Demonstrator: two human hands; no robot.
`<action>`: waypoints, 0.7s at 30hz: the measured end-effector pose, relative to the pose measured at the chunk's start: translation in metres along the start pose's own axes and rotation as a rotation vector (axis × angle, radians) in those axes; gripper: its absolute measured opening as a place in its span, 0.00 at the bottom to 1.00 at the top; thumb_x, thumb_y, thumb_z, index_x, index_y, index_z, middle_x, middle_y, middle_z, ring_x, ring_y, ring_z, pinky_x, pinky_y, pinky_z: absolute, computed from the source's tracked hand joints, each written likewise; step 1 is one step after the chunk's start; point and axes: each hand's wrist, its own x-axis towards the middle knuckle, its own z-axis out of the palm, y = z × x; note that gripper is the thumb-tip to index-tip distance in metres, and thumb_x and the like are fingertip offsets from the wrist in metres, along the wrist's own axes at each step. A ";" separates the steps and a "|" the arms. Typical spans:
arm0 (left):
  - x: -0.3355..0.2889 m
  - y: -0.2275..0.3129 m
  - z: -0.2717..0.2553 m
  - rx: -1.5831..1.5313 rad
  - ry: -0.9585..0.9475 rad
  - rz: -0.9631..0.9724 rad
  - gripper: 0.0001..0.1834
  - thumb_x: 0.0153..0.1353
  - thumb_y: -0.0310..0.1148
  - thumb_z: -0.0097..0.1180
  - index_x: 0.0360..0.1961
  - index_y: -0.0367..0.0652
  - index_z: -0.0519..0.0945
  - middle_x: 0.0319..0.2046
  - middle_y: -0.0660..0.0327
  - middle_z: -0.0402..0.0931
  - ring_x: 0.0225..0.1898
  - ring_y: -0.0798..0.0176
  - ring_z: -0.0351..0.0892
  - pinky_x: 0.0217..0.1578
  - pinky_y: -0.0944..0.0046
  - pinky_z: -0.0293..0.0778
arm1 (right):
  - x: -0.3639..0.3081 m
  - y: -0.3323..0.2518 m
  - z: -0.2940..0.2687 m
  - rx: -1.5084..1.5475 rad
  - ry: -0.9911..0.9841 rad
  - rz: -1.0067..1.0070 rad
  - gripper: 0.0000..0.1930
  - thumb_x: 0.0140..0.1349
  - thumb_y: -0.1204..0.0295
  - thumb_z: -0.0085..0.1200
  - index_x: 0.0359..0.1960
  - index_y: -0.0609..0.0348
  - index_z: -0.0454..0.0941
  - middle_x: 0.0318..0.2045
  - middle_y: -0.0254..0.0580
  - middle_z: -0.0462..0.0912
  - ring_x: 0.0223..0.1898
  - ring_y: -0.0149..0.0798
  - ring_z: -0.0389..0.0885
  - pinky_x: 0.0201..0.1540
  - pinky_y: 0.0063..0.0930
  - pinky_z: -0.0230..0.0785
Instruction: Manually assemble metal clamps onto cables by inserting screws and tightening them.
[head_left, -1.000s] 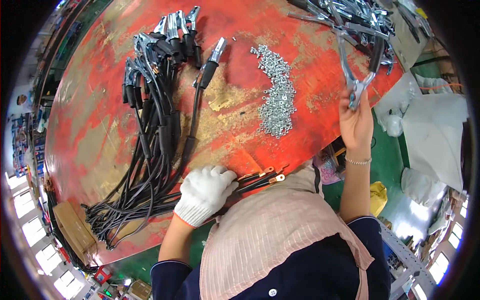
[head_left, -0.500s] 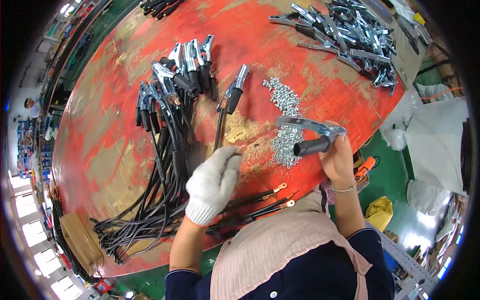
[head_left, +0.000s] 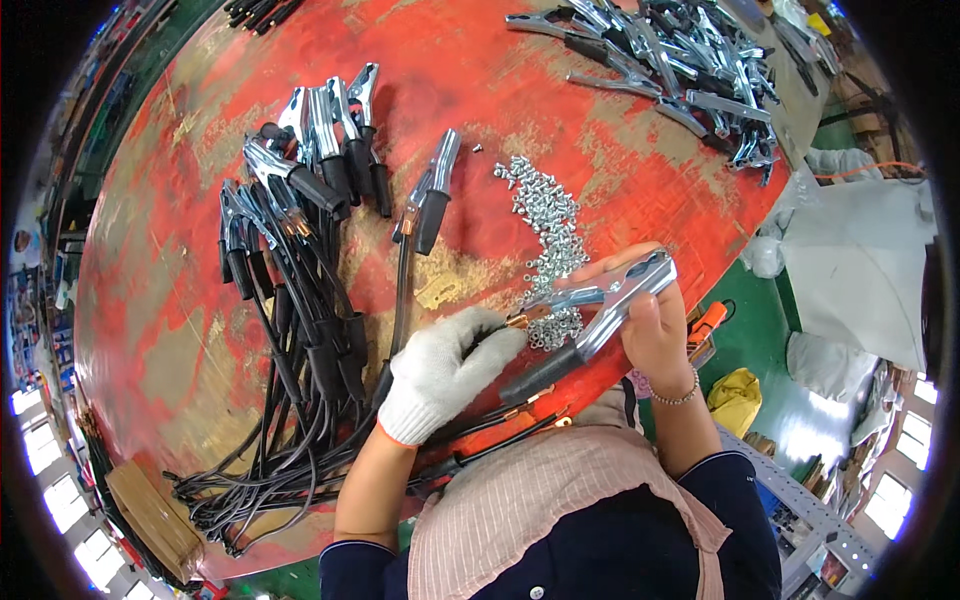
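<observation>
My bare right hand [head_left: 655, 340] is closed on a silver clamp [head_left: 630, 295] with a black sleeve on one of its handles. Its two handles point left, toward my other hand. In a white knitted glove, my left hand [head_left: 445, 365] pinches a black cable, whose copper end [head_left: 517, 321] sticks out by the clamp's upper handle. Whether the copper touches that handle I cannot tell. Beneath the clamp lies a strip of small screws and nuts [head_left: 548, 225]. Left of it rests another clamp on a cable [head_left: 430, 195]. Cables with copper lugs [head_left: 535, 428] lie near my apron.
Several clamps with cables [head_left: 325, 135] are bunched at the left, their black cables [head_left: 240, 495] trailing to the near edge. A heap of loose clamps [head_left: 690, 75] lies at the far right. Cardboard [head_left: 150, 515] sits at the near-left edge. Beyond the right edge are an orange tool [head_left: 708, 322] and a yellow bag [head_left: 735, 400].
The clamp in my right hand has turned, its sleeved handle now lower and nearer me. My left hand has brought the cable's copper end right up beside the other handle. The whole view has shifted slightly.
</observation>
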 end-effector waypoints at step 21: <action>-0.006 -0.002 0.010 0.116 0.109 -0.038 0.16 0.59 0.47 0.60 0.35 0.44 0.83 0.19 0.58 0.77 0.21 0.65 0.78 0.26 0.65 0.72 | -0.012 -0.006 0.015 0.027 -0.012 0.009 0.18 0.66 0.67 0.52 0.51 0.63 0.62 0.48 0.54 0.78 0.52 0.40 0.77 0.55 0.36 0.69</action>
